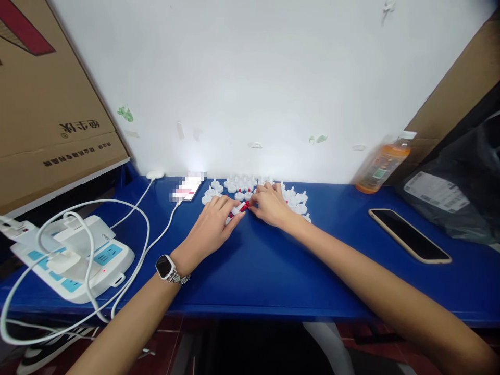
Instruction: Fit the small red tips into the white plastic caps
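My left hand [214,217], a watch on its wrist, is closed around a small white plastic cap [237,208] between thumb and fingers. Right beside it, my right hand [269,204] has its fingertips pinched together at a cluster of small red pieces [246,205]. What exactly sits in those fingertips is hidden. Behind both hands, many white round caps with thin spouts [216,185] stand on the blue table, and a few carry red tips [239,195]. More white caps [300,200] lie past my right hand, partly covered by it.
A lit phone [191,187] on a charging cable lies to the left, near a power strip [97,255] with looped white cables. At right are a dark-screened phone [410,237], an orange drink bottle [385,162] and a dark plastic bag [461,177]. A white wall [273,78] closes off the back.
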The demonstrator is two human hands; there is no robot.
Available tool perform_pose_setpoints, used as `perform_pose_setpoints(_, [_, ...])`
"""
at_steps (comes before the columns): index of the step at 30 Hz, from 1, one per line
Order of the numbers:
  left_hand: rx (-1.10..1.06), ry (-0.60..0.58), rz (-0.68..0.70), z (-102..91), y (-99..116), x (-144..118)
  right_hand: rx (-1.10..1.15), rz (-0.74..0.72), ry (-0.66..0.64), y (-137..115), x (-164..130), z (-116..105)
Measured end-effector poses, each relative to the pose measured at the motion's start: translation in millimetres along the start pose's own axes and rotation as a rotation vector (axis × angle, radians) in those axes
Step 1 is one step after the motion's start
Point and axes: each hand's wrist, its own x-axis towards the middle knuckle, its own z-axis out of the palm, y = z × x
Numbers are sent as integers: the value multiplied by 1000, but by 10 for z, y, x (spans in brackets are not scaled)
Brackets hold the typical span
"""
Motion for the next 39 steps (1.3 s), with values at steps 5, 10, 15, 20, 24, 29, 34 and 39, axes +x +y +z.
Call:
perform_pose_setpoints(5, [-15, 4, -6, 0, -2, 0, 94, 10, 35, 7, -50, -33])
perform_pose_setpoints(10, [-30, 11, -7, -11, 12, 2, 207, -8, 111, 30, -112, -155])
perform_pose_setpoints(15, [-30, 13, -8, -12, 19, 3, 164, 50, 110, 64, -191, -183])
perform_pose_setpoints(20, [11, 18, -30, -17, -36, 1, 81, -15, 42, -52, -194, -114])
perform_pose_setpoints(24, [36, 27, -49, -25, -105, -3, 34, -95, -7, -152, -97, -43])
perform_pose_setpoints(29, [30, 21, -43, -11, -139, -6, 21, -126, -10, -164, -46, -3])
perform_pose_setpoints(34, [10, 18, -47, -29, -101, -12, 396, -48, 92, -144, -111, -113])
perform_pose_setpoints(39, [-44, -25, -76, -48, -21, -24, 1184, 189, 166, -166, -220, -201])
